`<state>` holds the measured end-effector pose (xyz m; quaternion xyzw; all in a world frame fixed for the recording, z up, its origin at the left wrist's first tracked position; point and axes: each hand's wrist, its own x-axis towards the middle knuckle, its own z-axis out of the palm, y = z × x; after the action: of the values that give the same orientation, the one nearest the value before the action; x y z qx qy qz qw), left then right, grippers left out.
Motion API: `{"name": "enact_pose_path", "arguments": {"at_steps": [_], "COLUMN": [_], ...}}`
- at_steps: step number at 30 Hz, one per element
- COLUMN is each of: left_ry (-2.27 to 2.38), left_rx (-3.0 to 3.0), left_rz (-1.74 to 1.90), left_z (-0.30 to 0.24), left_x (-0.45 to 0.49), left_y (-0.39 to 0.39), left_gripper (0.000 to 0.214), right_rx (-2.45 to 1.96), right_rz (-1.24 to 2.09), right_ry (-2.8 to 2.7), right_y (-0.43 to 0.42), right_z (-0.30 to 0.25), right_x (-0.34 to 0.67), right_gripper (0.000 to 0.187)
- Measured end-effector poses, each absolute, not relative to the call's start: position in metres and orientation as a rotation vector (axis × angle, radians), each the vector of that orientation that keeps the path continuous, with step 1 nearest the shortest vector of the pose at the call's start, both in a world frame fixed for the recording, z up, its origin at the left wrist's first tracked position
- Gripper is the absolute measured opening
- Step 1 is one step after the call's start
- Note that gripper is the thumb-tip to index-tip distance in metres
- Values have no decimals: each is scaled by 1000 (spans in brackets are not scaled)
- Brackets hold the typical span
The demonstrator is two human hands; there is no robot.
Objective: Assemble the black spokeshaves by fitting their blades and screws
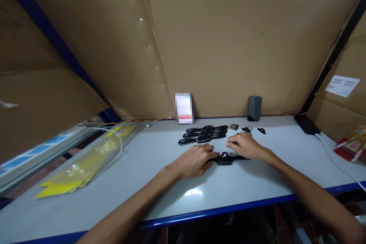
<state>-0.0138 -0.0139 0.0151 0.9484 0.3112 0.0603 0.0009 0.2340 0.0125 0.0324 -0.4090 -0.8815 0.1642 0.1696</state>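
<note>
On the far left of the tabletop lies a yellow plastic bag, limp and crinkled. Nearer the middle, a pile of black plastic parts sits just behind the hands. The left hand lies flat, its fingers stretched out together and resting on the left end of one black plastic part. That part lies on the tabletop between both hands. It looks thin, light and stiff, and smooth enough to slide on the glossy surface. The long arms either side of its middle hub look like the safest places to grip it. The right hand arches over its right end, fingers curled down; I cannot tell whether they pinch it. Behind, a phone leans on the cardboard; a white cable trails off right.
</note>
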Motion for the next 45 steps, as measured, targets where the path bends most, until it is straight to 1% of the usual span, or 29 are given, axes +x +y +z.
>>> {"name": "enact_pose_path", "arguments": {"at_steps": [4,8,11,15,18,23,27,32,36,39,42,45], "left_ry": [968,965,978,969,964,976,982,979,979,969,971,966], "left_rx": [2974,2963,2958,2967,2969,2966,2953,2955,2975,2980,2982,2982], "left_rz": [241,260,240,261,282,274,248,238,240,261,261,259], "left_z": [14,15,15,13,12,13,15,16,15,15,14,15], "left_x": [-15,-15,-15,-15,-16,-15,-15,-14,-14,-14,-15,-15], "left_y": [-13,-13,-14,-13,-13,-13,-14,-14,-14,-14,-14,-14], "left_gripper": [33,33,32,33,34,33,32,30,29,28,29,30], "right_rx": [-1134,-1099,-1054,-1115,-1134,-1105,-1177,-1070,-1012,-1105,-1168,-1147], "right_rz": [388,512,575,397,318,437,352,596,532,463,566,597], "right_ry": [-2607,-2661,-2674,-2660,-2660,-2648,-2582,-2598,-2580,-2564,-2479,-2406], "right_y": [5,-3,-6,-4,0,4,4,2,2,3,6,9], "right_z": [35,38,40,38,34,35,35,34,32,31,32,32], "right_x": [233,228,224,225,229,231,230,226,226,227,230,232], "right_gripper": [38,40,37,33,35,48,46,44,38,44,50,47]}}
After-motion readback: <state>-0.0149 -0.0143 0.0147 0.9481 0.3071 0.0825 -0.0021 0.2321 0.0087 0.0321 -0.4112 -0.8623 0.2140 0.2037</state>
